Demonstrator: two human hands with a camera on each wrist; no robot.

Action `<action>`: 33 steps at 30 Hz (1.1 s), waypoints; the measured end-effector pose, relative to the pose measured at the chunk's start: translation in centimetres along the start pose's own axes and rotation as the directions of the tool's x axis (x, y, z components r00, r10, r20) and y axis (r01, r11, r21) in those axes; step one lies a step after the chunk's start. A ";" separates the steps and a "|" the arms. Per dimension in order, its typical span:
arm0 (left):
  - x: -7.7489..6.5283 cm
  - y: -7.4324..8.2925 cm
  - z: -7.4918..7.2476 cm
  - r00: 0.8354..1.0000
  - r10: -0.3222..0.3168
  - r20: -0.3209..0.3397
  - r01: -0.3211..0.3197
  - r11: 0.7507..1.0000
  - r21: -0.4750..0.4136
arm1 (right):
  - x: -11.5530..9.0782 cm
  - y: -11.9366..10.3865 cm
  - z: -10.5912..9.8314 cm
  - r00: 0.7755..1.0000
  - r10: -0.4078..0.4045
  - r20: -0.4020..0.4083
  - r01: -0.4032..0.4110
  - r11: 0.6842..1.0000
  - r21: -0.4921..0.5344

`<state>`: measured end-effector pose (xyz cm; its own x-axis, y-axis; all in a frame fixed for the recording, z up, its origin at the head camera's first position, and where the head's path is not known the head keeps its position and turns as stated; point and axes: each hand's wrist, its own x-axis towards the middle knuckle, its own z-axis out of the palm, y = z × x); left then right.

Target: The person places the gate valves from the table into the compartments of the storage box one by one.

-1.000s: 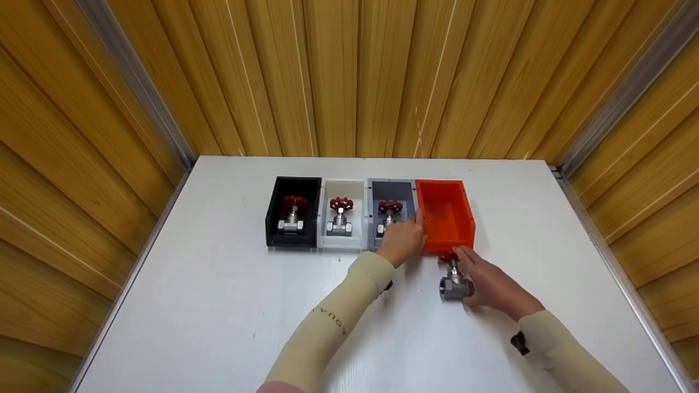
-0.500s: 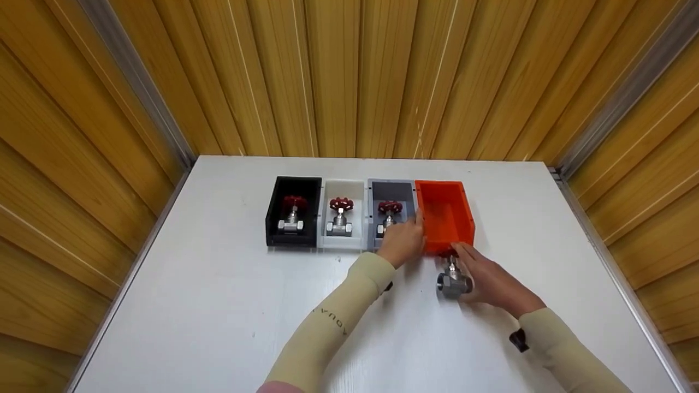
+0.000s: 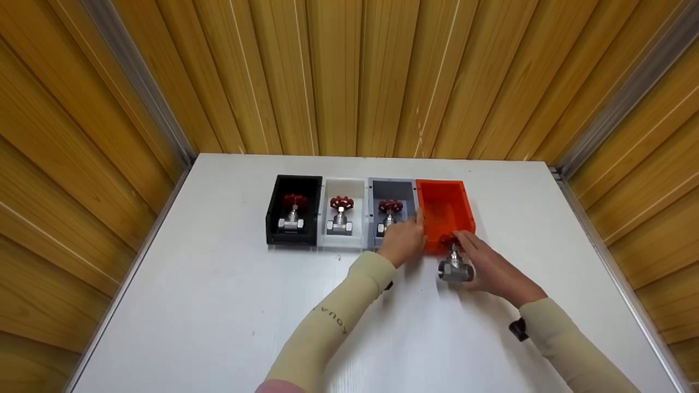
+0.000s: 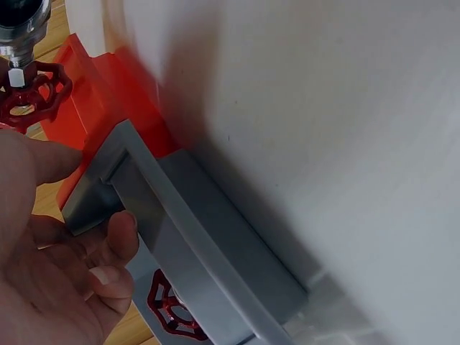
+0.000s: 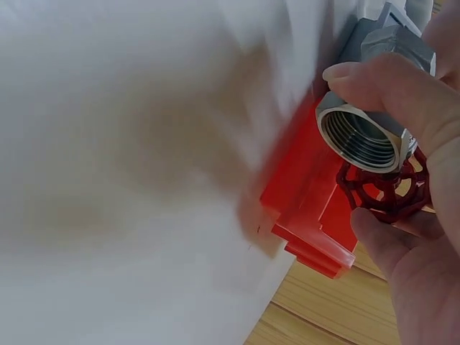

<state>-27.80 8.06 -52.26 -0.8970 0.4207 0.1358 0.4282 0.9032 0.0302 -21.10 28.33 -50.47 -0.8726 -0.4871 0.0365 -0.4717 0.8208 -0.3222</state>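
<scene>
My right hand (image 3: pixel 494 274) holds a steel gate valve (image 3: pixel 455 270) with a red handwheel. In the right wrist view, the thumb lies on the threaded body and fingertips are at the handwheel (image 5: pixel 384 188). The handwheel overlaps the front edge of the orange bin (image 3: pixel 443 210) in the head view, the body hanging in front. My left hand (image 3: pixel 403 241) pinches the wall between the grey bin (image 3: pixel 393 189) and the orange bin, its thumb on the orange side, other fingers curled on the grey side. A valve in the grey bin (image 3: pixel 389 210) is partly hidden by this hand.
A white bin (image 3: pixel 344 187) and a black bin (image 3: pixel 299 184) continue the row to the left, each with one similar valve. The row stands on a white table (image 3: pixel 218 289), with wood-patterned walls (image 3: pixel 357 82) at the back and sides.
My right hand has raised the valve and moved it forward, so the handwheel now overlaps the orange bin's front edge. The left hand stays at the bin wall.
</scene>
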 end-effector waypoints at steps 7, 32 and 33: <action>0.1 -0.1 0.2 1.000 -0.005 0.000 0.005 1.000 -0.009 | 0.9 -0.2 -0.7 0.998 0.050 0.044 -0.052 0.998 0.027; 0.0 0.0 0.3 1.000 0.000 0.013 0.000 1.000 -0.012 | 3.8 0.9 -1.8 0.997 0.069 0.038 -0.070 0.998 0.011; 0.0 0.0 0.3 1.000 0.001 0.014 -0.001 1.000 -0.011 | 3.9 0.9 -1.8 0.997 0.071 0.042 -0.071 0.997 0.014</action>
<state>-27.85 8.09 -52.55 -0.8980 0.4230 0.1215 0.4303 0.9017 0.0412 -25.18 27.70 -48.94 -0.8977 -0.4398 -0.0261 -0.4062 0.8492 -0.3373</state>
